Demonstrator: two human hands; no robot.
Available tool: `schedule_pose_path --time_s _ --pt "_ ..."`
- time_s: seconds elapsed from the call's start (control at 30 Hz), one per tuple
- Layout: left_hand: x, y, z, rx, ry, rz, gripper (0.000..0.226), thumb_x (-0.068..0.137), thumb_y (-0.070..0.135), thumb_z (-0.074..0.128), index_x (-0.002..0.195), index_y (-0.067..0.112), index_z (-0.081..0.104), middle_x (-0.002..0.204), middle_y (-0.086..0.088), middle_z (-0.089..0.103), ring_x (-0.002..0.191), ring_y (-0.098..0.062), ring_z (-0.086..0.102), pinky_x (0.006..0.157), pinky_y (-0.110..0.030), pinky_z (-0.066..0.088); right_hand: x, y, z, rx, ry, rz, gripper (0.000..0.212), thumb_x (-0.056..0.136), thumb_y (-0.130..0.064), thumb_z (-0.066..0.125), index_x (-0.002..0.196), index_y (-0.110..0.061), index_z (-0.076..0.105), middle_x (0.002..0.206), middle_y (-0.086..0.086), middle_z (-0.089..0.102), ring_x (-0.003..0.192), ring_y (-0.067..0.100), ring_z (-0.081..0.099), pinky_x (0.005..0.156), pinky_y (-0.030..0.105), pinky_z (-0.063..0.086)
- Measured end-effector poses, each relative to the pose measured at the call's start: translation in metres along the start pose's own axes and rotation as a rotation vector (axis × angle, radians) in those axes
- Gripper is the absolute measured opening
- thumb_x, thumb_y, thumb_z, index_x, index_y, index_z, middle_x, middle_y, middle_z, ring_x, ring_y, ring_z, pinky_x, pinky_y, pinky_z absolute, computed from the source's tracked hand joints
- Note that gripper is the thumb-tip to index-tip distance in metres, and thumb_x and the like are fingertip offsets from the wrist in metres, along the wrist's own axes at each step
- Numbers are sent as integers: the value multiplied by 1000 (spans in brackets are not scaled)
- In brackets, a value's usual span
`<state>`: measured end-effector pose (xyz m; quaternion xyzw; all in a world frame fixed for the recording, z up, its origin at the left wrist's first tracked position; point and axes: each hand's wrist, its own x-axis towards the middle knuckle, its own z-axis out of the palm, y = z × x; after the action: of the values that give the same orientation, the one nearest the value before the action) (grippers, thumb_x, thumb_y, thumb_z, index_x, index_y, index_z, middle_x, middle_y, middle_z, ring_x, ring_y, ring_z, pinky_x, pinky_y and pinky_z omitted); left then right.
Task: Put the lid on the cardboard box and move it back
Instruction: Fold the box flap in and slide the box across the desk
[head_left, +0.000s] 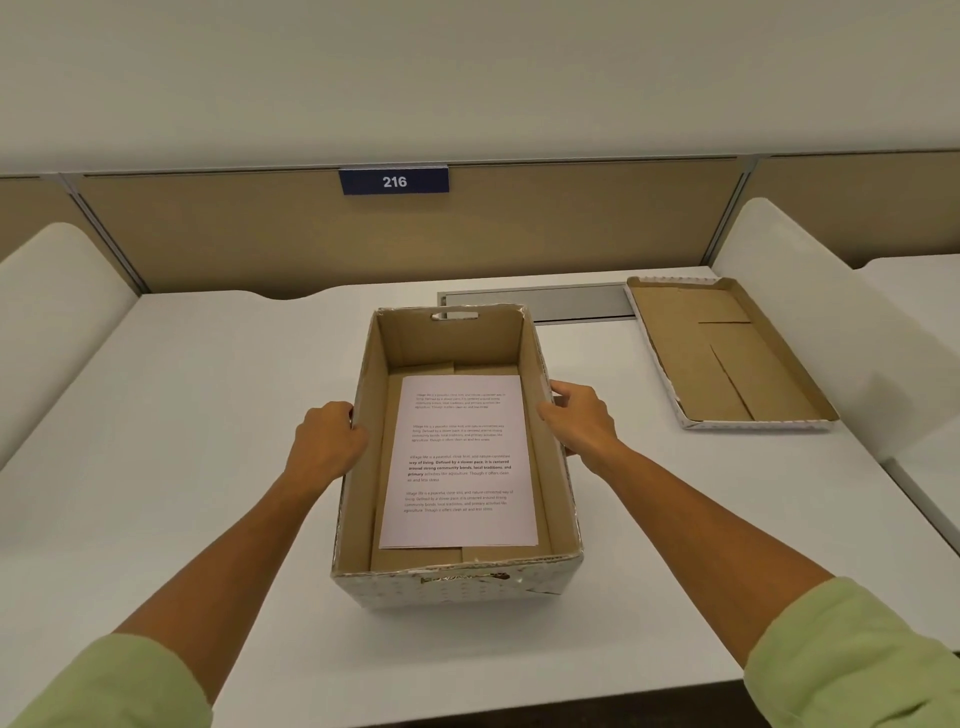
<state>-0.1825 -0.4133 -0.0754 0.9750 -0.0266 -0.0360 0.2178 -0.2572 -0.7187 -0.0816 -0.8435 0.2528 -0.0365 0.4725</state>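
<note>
An open cardboard box (447, 584) stands in the middle of the white desk, with a printed sheet of paper (460, 462) lying flat on its bottom. My left hand (327, 441) grips the box's left wall near the rim. My right hand (579, 415) grips the right wall, fingers curled over the edge. The lid (722, 353) lies upside down on the desk at the right, brown inside facing up, apart from the box and both hands.
The white desk (208, 415) is bounded by a tan partition (260, 234) at the back with a blue sign reading 216 (394, 181). A grey cable hatch (571, 301) sits behind the box. White side dividers (831, 322) stand left and right.
</note>
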Motion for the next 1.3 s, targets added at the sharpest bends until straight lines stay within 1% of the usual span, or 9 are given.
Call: schedule_pose_path --time_s 0.27,0.4,0.5,0.6,0.7,0.8,0.9,1.2,1.3 --pt "-7 -3 7 -7 -1 -8 28 95 23 51 112 4 64 95 -13 69 74 -22 61 71 -33 50 -1 2 4 -80 22 -5 46 96 -34 60 141 -27 55 105 -5 64 68 12 59 54 25 54" --pt "-12 -2 8 -41 40 -39 41 95 40 49 121 10 60 107 -13 72 85 -27 67 79 -41 54 -4 1 2 -77 20 14 47 96 -36 60 142 -26 54 121 2 69 73 14 62 54 25 54" --pt "-16 2 4 -8 101 -19 54 93 51 49 135 18 49 128 -9 65 108 -33 66 88 -49 52 -7 2 0 -18 -17 38 48 95 -39 61 140 -25 55 128 4 68 85 18 63 50 24 51" --pt "-19 8 -2 33 148 63 58 92 52 50 139 19 46 141 -8 56 122 -34 59 95 -53 48 -13 2 -6 34 -35 59 50 97 -45 57 142 -22 53 136 7 63 103 26 64 65 35 59" --pt "-19 17 -10 82 188 187 51 92 46 53 131 14 56 137 -10 58 125 -32 56 104 -53 44 -21 2 -16 62 -34 66 53 98 -49 52 143 -21 51 141 7 59 113 30 64 85 46 60" --pt "-26 35 -15 107 243 279 43 91 43 56 120 11 63 130 -12 63 124 -34 54 107 -57 38 -31 6 -30 96 -31 63 53 99 -48 50 144 -20 48 144 8 55 118 31 62 92 47 58" --pt "-35 60 -14 57 277 345 39 90 44 57 111 12 65 119 -11 68 112 -33 60 102 -53 44 -42 14 -52 140 -44 44 53 100 -47 50 145 -20 45 142 8 55 115 29 63 89 43 57" --pt "-72 165 12 53 282 522 41 92 43 53 118 14 65 128 -8 64 126 -29 53 108 -51 40 -75 48 -144 298 13 2 53 97 -47 54 144 -23 48 106 -10 61 100 17 67 80 35 58" --pt "-82 201 20 23 276 564 36 91 40 55 109 11 66 120 -9 66 118 -30 57 104 -50 43 -85 57 -168 319 59 -14 53 97 -46 55 143 -22 47 113 -6 64 106 21 65 86 39 59"
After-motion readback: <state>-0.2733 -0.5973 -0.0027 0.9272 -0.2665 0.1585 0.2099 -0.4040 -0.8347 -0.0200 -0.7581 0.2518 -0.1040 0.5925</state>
